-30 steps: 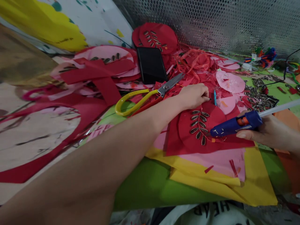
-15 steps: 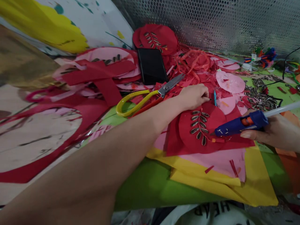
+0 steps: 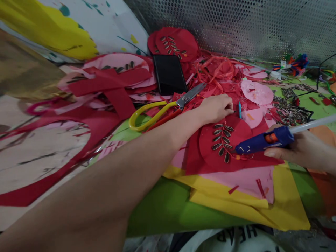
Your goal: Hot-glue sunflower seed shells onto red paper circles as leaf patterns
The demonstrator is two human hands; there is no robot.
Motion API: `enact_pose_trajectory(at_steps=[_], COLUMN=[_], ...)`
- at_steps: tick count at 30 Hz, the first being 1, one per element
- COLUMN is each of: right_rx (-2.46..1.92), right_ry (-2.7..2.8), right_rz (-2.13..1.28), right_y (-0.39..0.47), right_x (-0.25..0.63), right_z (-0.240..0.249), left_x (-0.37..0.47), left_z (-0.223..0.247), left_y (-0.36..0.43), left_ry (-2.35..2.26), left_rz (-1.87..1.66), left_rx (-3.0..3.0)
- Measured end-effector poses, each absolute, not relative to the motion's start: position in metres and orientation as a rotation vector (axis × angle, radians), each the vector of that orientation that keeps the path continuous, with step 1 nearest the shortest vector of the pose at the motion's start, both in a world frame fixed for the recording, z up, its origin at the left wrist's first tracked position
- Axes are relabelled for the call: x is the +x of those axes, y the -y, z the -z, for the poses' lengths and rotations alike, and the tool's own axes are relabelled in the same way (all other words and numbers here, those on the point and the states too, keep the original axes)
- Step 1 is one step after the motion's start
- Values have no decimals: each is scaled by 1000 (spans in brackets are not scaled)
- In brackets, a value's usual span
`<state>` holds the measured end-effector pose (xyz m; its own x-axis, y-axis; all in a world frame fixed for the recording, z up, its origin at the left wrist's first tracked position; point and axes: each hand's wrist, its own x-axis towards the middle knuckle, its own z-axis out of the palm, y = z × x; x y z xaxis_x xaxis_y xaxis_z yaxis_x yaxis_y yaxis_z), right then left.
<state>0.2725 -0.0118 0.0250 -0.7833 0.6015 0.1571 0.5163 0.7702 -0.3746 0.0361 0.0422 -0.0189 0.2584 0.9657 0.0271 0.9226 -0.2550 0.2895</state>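
A red paper circle (image 3: 241, 129) lies on red paper, with striped sunflower seeds (image 3: 221, 140) set along a thin red stem like leaves. My right hand (image 3: 299, 150) is wrapped round a blue glue gun (image 3: 265, 140) with a clear glue stick out of its back. The gun's nozzle is low over the circle, just right of the seeds. At the circle's upper edge rests my left hand (image 3: 217, 107), its fingers pinched together; a small dark bit shows at the fingertips, too small to name. A blue stick-like piece (image 3: 239, 110) stands just right of them.
Yellow-handled scissors (image 3: 168, 108) lie beyond my left forearm, near a black phone (image 3: 169, 74). Loose sunflower seeds (image 3: 291, 108) are heaped at the right. More decorated red circles (image 3: 181, 43) sit at the back. Yellow paper (image 3: 288, 196) lies in front, and a perforated metal panel (image 3: 236, 28) stands behind.
The glue gun in my right hand has shifted slightly left, its nozzle nearer to the seeds. My left hand stays at the circle's upper edge.
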Motion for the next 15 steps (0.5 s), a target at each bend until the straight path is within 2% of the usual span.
enact_pose_trajectory(at_steps=[8, 15], right_rx=[-921, -1044], right_ry=[2734, 2333], right_rz=[-551, -1023], right_y=[8, -5], right_x=[277, 283], right_z=[-33, -40], left_x=[35, 36], left_z=[20, 17], left_y=[-42, -40], left_ry=[-1761, -1788], left_rz=[-304, -276], left_rx=[2322, 2290])
